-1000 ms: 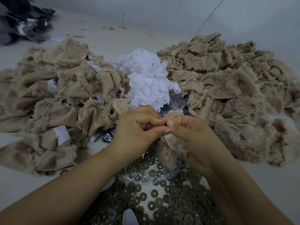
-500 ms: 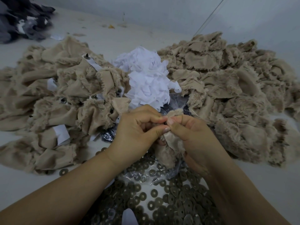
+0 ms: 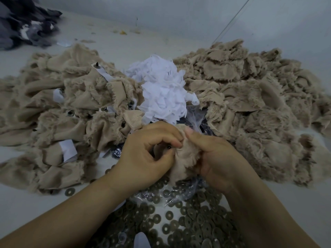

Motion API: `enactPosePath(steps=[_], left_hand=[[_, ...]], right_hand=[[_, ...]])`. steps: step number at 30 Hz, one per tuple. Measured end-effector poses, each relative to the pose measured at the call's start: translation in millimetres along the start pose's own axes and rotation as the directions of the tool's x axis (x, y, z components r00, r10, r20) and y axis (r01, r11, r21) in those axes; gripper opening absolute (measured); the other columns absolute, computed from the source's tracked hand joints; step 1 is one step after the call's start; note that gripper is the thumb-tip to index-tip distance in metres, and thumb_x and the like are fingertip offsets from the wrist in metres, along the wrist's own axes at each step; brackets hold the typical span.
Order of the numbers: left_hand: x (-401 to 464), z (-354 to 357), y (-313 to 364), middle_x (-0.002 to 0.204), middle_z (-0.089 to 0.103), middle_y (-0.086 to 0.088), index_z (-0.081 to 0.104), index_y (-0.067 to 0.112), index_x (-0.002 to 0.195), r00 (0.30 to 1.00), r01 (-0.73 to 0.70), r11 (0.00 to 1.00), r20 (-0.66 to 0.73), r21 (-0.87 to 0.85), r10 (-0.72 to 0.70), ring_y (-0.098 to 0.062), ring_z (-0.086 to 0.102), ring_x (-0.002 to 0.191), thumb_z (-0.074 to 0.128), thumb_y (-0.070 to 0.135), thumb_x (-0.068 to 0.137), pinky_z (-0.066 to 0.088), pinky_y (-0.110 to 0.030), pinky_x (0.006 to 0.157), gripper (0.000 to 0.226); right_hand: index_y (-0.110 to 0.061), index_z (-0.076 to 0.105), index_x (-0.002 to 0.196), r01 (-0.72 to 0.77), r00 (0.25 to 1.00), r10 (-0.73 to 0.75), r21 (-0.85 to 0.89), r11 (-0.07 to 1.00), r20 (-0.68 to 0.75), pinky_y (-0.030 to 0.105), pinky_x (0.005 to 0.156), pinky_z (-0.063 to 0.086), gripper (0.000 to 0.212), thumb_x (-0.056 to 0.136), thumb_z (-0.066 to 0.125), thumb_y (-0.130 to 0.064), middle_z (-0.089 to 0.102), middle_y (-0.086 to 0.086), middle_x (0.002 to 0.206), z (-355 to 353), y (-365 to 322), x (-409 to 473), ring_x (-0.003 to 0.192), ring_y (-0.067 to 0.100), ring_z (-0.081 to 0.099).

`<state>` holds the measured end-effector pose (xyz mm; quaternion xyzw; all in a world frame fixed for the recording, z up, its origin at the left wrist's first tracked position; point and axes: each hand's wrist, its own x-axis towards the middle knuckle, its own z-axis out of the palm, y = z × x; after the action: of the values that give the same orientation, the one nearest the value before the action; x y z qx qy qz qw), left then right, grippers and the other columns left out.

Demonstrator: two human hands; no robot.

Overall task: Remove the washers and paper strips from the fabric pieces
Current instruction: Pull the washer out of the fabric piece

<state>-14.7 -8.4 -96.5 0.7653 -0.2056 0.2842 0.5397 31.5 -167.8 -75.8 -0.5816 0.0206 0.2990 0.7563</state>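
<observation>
Head view. Vs. the frame 0.5 s earlier, the two hands have parted slightly at the fingertips: the left hand (image 3: 148, 151) now curls its fingers inward w/ thumb and forefinger pinched narrow at a small dark stud (image 3: 168, 148) on the fabric piece (image 3: 186, 158), whereas before both thumbs met over the cloth; the right hand (image 3: 216, 158) is closed round the same tan furry piece, thumb laid along its top edge. The piece is held above the near-centre of the table (image 3: 111, 42), betw. both hands. Containers: a clear plastic bag (image 3: 161, 196) lies under the hands w/ washers on and beside it; whether they sit inside it can't be told. Washers (image 3: 197, 221): too many to count, a dense spread at bottom centre, plus 1 stray washer (image 3: 69, 192) at left. Fabric: 2 tan heaps, a left heap (image 3: 53, 113) w/ several white paper strips (image 3: 67, 150) still attached, and a right heap (image 3: 250, 104). 1 mound of loose white paper (image 3: 163, 90) betw. them. 1 dark cloth pile (image 3: 25, 22) far left.
</observation>
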Motion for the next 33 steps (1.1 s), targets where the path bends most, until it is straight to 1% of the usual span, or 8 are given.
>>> enactPosePath(steps=[4,8,12,16,19,23,26,33], left_hand=[[0.4,-4.3,5.5,0.095,0.068,-0.009,0.069,0.0,0.088,0.997,0.045,0.998,-0.054,-0.05,-0.047,-0.024,0.066,0.095,0.06,-0.017,0.072,0.051,-0.032,0.083,0.026],[-2.3,-7.6,9.5,0.088,0.062,-0.005,0.067,0.007,0.09,0.991,0.096,0.995,-0.093,0.011,-0.095,-0.025,0.061,0.085,0.065,0.0,0.077,0.05,-0.037,0.073,0.015],[-0.6,-3.4,10.3,0.064,0.058,-0.008,0.063,0.008,0.069,0.886,0.391,0.92,-0.267,-0.005,-0.378,-0.017,0.055,0.059,0.068,0.037,0.081,0.045,-0.031,0.053,0.032],[1.0,0.4,6.9,0.053,0.055,-0.015,0.065,0.001,0.067,0.801,0.579,0.807,-0.103,-0.113,-0.589,-0.013,0.048,0.047,0.072,0.03,0.086,0.04,-0.027,0.046,0.035],[-0.6,1.0,7.9,0.053,0.059,-0.007,0.068,0.008,0.067,0.782,0.578,0.794,-0.151,-0.187,-0.604,-0.01,0.05,0.046,0.073,0.019,0.086,0.042,-0.023,0.045,0.022],[-1.0,3.2,14.3,0.065,0.065,-0.011,0.07,0.007,0.069,0.882,0.415,0.907,-0.215,-0.07,-0.42,-0.029,0.062,0.061,0.074,0.02,0.084,0.052,-0.041,0.057,0.02],[-0.8,6.3,21.1,0.067,0.066,-0.003,0.073,0.008,0.069,0.92,0.322,0.947,-0.239,0.003,-0.312,-0.023,0.062,0.064,0.074,0.019,0.077,0.053,-0.041,0.061,0.014],[-4.7,4.9,25.4,0.056,0.064,0.0,0.071,0.014,0.069,0.853,0.419,0.887,-0.251,-0.193,-0.457,-0.011,0.057,0.047,0.07,0.013,0.089,0.047,-0.024,0.046,0.02]], right_hand=[[-0.003,0.068,0.087,0.099,0.994,-0.092,0.116,0.988,-0.065,0.031,0.065,0.061,0.023,0.069,0.072,-0.017,0.073,0.017,0.082,1.8,3.1,0.1,0.071,0.022,0.07],[-0.009,0.063,0.087,0.185,0.977,-0.153,0.246,0.952,-0.146,0.029,0.063,0.061,0.014,0.075,0.069,-0.007,0.071,0.014,0.083,6.5,2.3,0.6,0.068,0.018,0.07],[0.0,0.057,0.125,0.112,0.989,-0.077,0.289,0.951,-0.129,0.047,0.094,0.056,0.032,0.093,0.057,0.003,0.069,0.024,0.116,13.2,1.7,-2.6,0.103,0.034,0.07],[0.003,0.054,0.132,0.036,0.998,-0.017,0.306,0.951,-0.064,0.054,0.102,0.05,0.038,0.094,0.051,0.006,0.067,0.03,0.12,16.1,-0.3,-5.4,0.115,0.041,0.065],[0.009,0.06,0.124,0.01,1.0,-0.006,0.286,0.958,-0.013,0.053,0.103,0.049,0.044,0.083,0.062,-0.007,0.066,0.032,0.12,16.2,-0.7,-8.9,0.115,0.042,0.065],[0.008,0.065,0.118,-0.014,1.0,0.011,0.152,0.988,0.019,0.046,0.096,0.055,0.058,0.075,0.073,-0.029,0.071,0.027,0.114,20.0,-1.5,-15.0,0.108,0.036,0.07],[0.005,0.068,0.117,-0.069,0.997,0.063,0.143,0.987,0.045,0.046,0.091,0.058,0.055,0.077,0.072,-0.032,0.072,0.025,0.111,22.3,-1.4,-17.6,0.104,0.037,0.071],[0.006,0.069,0.114,-0.022,1.0,0.022,0.232,0.972,0.003,0.048,0.094,0.056,0.049,0.077,0.07,-0.027,0.072,0.027,0.11,24.8,0.4,-17.9,0.104,0.038,0.071]])
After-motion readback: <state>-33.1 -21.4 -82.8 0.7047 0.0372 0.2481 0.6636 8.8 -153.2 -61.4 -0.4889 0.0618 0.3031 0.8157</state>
